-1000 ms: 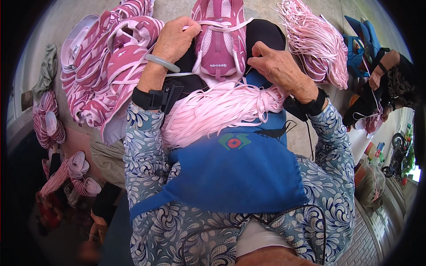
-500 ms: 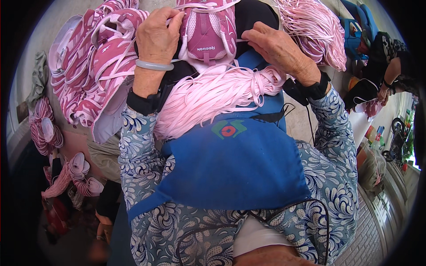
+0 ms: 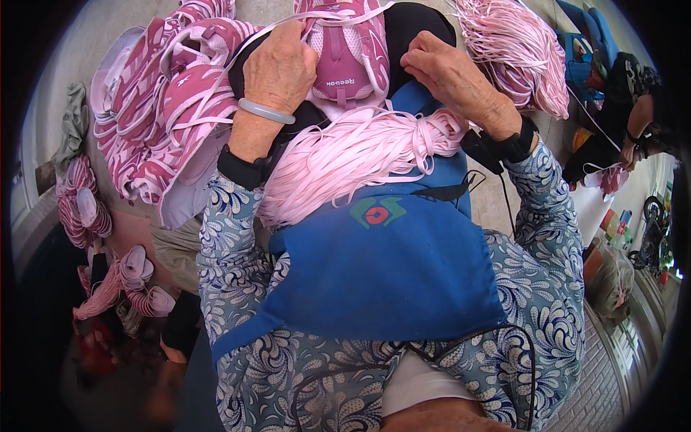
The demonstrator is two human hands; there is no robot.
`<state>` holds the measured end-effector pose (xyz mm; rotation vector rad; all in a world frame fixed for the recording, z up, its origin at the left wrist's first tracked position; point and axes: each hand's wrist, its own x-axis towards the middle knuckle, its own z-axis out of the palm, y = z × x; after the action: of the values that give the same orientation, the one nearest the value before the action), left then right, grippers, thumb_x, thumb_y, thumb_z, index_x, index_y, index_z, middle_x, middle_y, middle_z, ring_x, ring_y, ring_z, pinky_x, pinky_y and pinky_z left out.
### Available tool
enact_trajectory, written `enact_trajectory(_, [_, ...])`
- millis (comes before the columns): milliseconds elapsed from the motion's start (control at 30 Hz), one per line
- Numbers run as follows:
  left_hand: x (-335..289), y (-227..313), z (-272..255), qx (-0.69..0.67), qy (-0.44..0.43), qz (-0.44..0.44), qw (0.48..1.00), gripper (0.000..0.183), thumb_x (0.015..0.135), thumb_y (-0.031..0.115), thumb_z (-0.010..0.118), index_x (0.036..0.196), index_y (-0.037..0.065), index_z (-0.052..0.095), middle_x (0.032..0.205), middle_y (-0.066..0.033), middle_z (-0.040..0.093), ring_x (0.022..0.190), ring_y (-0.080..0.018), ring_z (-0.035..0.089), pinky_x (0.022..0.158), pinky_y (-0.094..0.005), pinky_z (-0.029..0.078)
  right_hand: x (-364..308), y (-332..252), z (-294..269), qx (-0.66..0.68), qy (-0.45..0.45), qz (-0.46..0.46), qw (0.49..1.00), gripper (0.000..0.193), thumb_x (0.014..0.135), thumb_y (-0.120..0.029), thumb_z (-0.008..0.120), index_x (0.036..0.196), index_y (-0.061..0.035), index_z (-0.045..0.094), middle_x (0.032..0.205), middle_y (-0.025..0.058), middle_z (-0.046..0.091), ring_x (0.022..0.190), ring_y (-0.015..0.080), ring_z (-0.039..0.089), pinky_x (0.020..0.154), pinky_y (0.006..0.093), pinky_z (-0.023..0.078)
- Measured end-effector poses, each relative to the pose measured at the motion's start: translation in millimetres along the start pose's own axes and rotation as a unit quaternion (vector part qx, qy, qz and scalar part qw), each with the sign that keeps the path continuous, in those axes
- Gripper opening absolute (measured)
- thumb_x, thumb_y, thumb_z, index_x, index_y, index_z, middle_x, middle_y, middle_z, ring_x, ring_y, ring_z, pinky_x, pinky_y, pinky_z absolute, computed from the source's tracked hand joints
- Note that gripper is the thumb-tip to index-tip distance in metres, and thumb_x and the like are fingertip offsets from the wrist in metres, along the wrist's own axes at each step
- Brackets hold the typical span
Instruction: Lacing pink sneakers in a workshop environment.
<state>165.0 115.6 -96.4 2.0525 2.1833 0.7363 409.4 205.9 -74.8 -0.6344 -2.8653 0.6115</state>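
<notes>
A pink-and-white sneaker upper [image 3: 344, 65] lies between my knees, with a pale shoelace [image 3: 348, 17] crossing its upper part. My left hand [image 3: 281, 72], wearing a pale bangle, is closed at the upper's left side, the shoelace running by its fingertips. Right of the upper, over my dark trouser leg, my right hand [image 3: 455, 83] has its fingers pinched together; whatever is in them is too small to make out. Below both hands a tied bundle of light pink laces [image 3: 360, 155] rests on my lap, above my blue apron [image 3: 389, 273].
More pink sneaker uppers [image 3: 191, 101] are stacked at the left. Another lace bundle [image 3: 515, 54] hangs at the upper right. A co-worker's hand [image 3: 628, 154] holds a pink piece at the far right. Further uppers and laces [image 3: 108, 288] lie at the lower left.
My left hand has turned and come down and right, its fingers curling in. The lace end seen at my right fingertips no longer shows. The right hand stays nearly in place.
</notes>
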Motion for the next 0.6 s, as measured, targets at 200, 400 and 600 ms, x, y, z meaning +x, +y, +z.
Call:
enact_trajectory(200, [1,-7,8,-0.025,0.085,0.071,0.993,0.021,0.078,0.007,0.055,0.098,0.001,0.054,0.085,-0.0176,0.062,0.072,-0.0353,0.063,0.062,-0.0397,0.052,0,7,-3,0.028,0.006,0.006,1.000,0.023,0.083,0.001,0.058,0.105,-0.0052,0.061,0.096,0.0092,0.054,0.086,0.0240,0.059,0.073,0.0296,0.051])
enact_trajectory(400, [5,-5,7,-0.034,0.092,0.106,0.990,0.028,0.080,0.004,0.057,0.106,0.010,0.050,0.081,-0.0141,0.062,0.066,-0.0338,0.063,0.055,-0.0367,0.052,22,0,-4,0.033,0.049,-0.022,0.998,0.032,0.082,0.002,0.059,0.113,-0.0092,0.061,0.093,0.0082,0.055,0.086,0.0217,0.059,0.071,0.0291,0.051])
enact_trajectory(600, [12,6,1,0.067,0.031,0.097,0.993,0.020,0.081,0.007,0.057,0.100,0.015,0.054,0.075,-0.0109,0.060,0.063,-0.0286,0.065,0.049,-0.0345,0.052,41,6,2,0.172,0.067,0.061,0.981,0.022,0.086,-0.005,0.057,0.108,-0.0054,0.060,0.088,0.0090,0.061,0.083,0.0221,0.061,0.076,0.0260,0.049])
